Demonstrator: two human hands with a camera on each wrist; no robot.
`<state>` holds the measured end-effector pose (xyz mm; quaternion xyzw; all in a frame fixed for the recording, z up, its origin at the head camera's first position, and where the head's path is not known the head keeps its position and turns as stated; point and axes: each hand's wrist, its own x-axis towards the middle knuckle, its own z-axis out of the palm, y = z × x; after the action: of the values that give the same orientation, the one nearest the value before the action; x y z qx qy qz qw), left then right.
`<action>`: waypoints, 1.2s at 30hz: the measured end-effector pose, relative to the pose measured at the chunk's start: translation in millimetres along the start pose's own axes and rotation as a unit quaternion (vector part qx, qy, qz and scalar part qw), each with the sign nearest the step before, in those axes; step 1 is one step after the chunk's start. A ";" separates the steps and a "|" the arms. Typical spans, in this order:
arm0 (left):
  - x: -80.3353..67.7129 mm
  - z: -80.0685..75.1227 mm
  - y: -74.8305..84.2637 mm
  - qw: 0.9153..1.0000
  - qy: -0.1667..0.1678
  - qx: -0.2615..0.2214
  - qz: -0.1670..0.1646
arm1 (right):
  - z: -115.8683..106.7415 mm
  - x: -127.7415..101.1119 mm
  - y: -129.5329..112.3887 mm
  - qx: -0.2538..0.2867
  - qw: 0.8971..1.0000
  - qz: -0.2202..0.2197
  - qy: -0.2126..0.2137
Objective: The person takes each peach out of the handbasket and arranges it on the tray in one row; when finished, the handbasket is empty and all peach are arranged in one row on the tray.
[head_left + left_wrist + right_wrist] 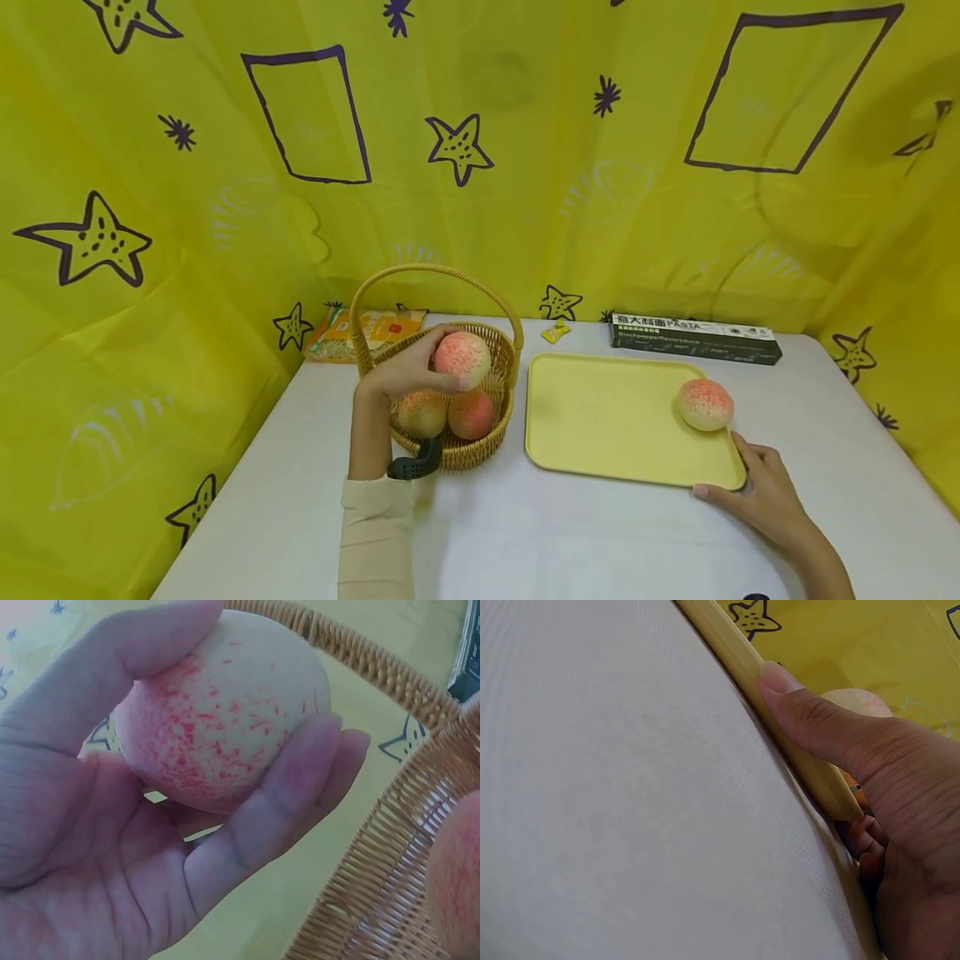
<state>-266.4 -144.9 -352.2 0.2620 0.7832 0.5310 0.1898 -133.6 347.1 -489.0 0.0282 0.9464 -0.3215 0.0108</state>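
While the left hand (408,375) grips a peach (462,359) above the basket (480,450), right-hand fingers (810,720) pinch the tray (600,417).

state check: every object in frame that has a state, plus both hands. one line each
left hand: grips a peach, above the basket
held peach: lifted, clear of the basket
basket: upright, two peaches inside
peaches in basket: resting side by side
tray: flat on the table, one peach on it
peach on tray: resting near the right edge
right hand: holds the tray's near right corner
pasta box: closed, lying flat
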 end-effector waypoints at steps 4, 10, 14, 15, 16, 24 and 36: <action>-0.5 4.2 7.7 1.000 -0.016 -0.012 0.004 | -0.7 0.2 -0.1 0.001 1.000 -0.001 0.000; -0.8 12.6 15.0 0.998 -0.048 -0.030 0.019 | -0.7 -0.7 0.7 0.000 1.000 -0.009 0.008; 0.0 18.9 19.8 0.998 -0.055 -0.034 0.027 | 0.1 -0.7 1.6 0.000 1.000 -0.012 0.012; 0.2 20.4 21.1 0.998 -0.055 -0.032 0.027 | 0.2 -0.5 1.8 0.000 1.000 -0.012 0.012; 0.4 22.0 22.4 0.998 -0.056 -0.031 0.026 | 0.2 -0.3 1.9 0.000 1.000 -0.010 0.011; 2.1 36.3 31.6 0.998 -0.055 -0.009 0.015 | -0.2 0.2 1.7 -0.007 1.000 -0.004 0.007; 9.2 55.6 37.3 0.996 -0.067 0.023 0.060 | 2.5 -2.9 2.1 0.017 0.999 -0.022 0.023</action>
<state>-233.8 -87.4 -337.9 0.3478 0.7635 0.5045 0.2040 -130.6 347.1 -492.1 0.0144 0.9412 -0.3372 -0.0182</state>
